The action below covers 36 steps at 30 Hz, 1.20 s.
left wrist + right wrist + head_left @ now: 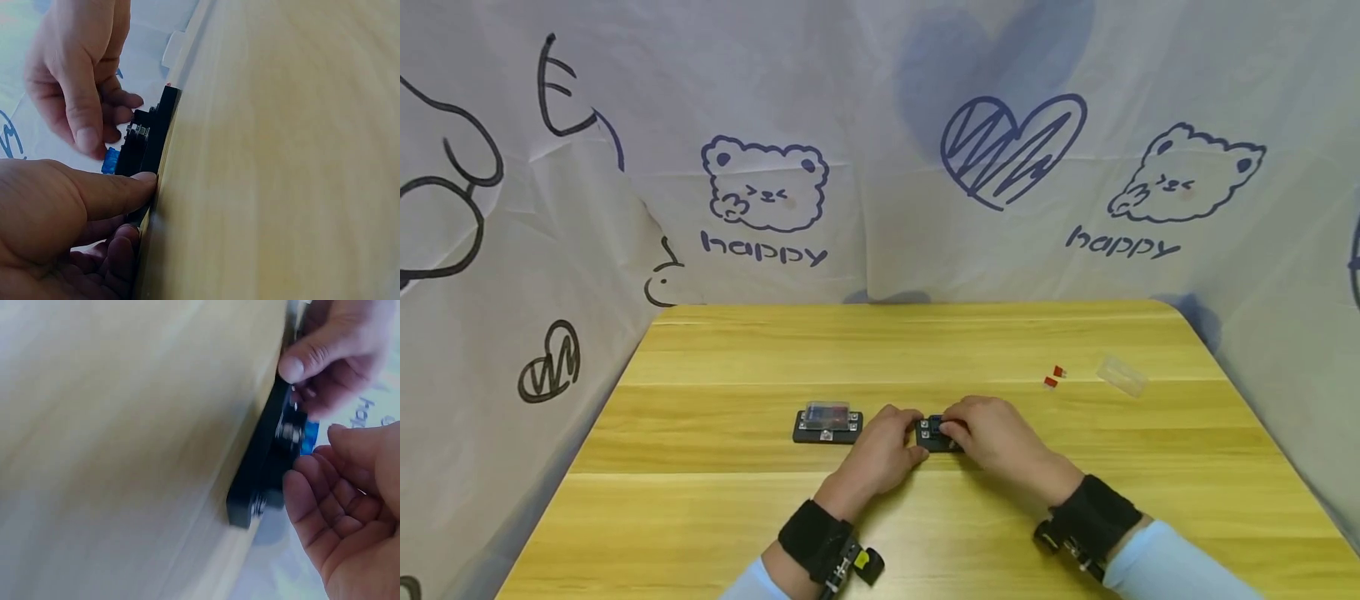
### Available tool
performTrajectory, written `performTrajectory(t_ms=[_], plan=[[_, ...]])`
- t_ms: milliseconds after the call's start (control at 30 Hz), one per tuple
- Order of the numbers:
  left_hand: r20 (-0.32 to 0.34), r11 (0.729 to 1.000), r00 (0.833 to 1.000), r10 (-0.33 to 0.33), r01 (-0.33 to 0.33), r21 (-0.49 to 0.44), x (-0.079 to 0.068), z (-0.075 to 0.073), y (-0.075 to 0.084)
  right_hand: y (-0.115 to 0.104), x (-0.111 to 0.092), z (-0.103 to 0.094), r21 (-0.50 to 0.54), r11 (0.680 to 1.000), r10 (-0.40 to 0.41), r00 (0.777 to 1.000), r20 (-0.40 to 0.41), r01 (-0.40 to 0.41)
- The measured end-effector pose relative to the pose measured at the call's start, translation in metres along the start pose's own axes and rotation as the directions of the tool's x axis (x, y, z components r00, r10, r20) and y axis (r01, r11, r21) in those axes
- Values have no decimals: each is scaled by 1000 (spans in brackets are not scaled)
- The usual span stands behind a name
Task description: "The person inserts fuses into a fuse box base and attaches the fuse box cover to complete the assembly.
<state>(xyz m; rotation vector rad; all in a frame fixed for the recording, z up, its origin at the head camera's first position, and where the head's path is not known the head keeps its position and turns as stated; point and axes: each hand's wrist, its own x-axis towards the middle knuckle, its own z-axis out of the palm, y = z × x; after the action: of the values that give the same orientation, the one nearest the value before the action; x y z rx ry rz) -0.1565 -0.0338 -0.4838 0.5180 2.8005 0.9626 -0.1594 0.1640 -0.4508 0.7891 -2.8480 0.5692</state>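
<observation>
My left hand (882,450) holds the left end of a black fuse block (934,442) on the table, thumb along its near edge. Metal screw terminals (137,131) show on the block's side. From its top sticks up a blue blade fuse (110,161). Close over the block is my right hand (1000,437), its bent thumb and forefinger right beside the blue fuse. In the right wrist view a small gap shows between that thumb and the fuse (310,437); the other fingers are loosely bent.
Left of my hands lies a second fuse block (826,434) with a clear cover (827,415) on it. Two red blade fuses (1051,382) lie at the back right, beside a loose clear cover (1122,376). White cloth walls with drawings surround the wooden table (715,517).
</observation>
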Motion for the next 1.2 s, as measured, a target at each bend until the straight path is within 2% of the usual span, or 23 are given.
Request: performTrajectory(t_ms=[133, 333, 467, 600, 733, 1200], plan=[[6, 1000, 1000, -15, 15, -3, -1, 0, 0, 21, -4, -15, -3, 998, 68, 997, -42, -68], [17, 1000, 999, -27, 27, -12, -1, 0, 1, 68, -11, -36, -50, 987, 145, 984, -100, -151], [14, 1000, 999, -31, 31, -4, -1, 0, 2, 96, -17, -44, -56, 976, 204, 974, -100, -210], [15, 999, 999, -38, 38, -2, -1, 1, 1, 115, -21, -45, -75, 955, 281, 958, -63, -286], [17, 999, 999, -38, 38, -4, -1, 1, 1, 126, -23, -41, -98, 939, 327, 944, -27, -329], [12, 1000, 1000, -27, 27, -2, -1, 2, 0, 135, -16, -32, -100, 930, 357, 934, 7, -354]])
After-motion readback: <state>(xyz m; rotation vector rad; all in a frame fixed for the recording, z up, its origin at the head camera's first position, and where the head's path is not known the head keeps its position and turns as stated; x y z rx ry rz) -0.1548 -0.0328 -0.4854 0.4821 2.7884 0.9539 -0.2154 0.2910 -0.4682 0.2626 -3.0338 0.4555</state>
